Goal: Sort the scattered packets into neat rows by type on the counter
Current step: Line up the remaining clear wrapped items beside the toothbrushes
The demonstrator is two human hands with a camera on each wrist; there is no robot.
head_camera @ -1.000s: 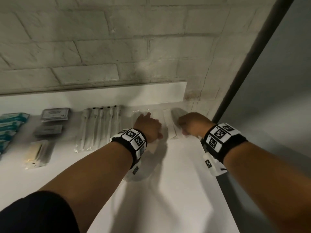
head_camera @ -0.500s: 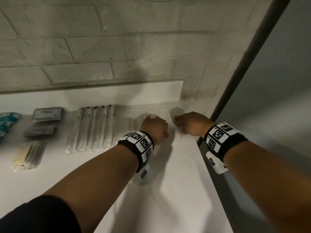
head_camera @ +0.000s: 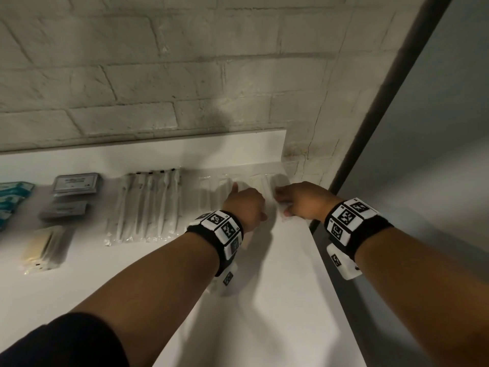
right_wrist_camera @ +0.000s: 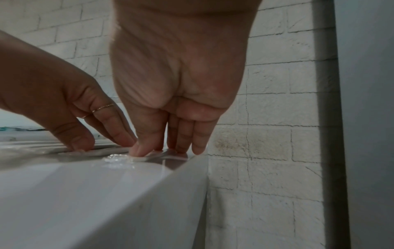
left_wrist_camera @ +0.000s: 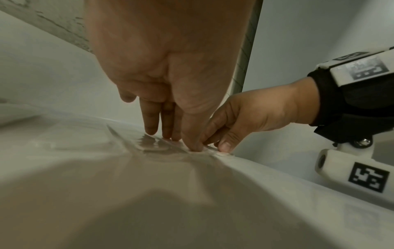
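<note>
Several clear packets (head_camera: 211, 188) lie side by side at the right end of the white counter (head_camera: 277, 287). My left hand (head_camera: 244, 205) rests on them, its straight fingers (left_wrist_camera: 151, 124) pressing down on one clear packet (left_wrist_camera: 153, 145). Just beside it, my right hand (head_camera: 297, 201) stands at the counter's right edge. Its thumb and fingertips (right_wrist_camera: 181, 144) press on the crinkled end of the last clear packet (right_wrist_camera: 115, 159). In the right wrist view, my left hand (right_wrist_camera: 102, 134) touches the same spot.
To the left stand a row of long packets with white sticks (head_camera: 148, 207), grey flat packets (head_camera: 75, 184), a yellowish packet (head_camera: 45, 247) and teal packets (head_camera: 13, 197). A brick wall (head_camera: 185, 88) rises behind. The counter drops off just right of my right hand.
My left hand has slid a little to the right over the clear packets, closer to my right hand. The right hand has stayed at the counter's right end.
</note>
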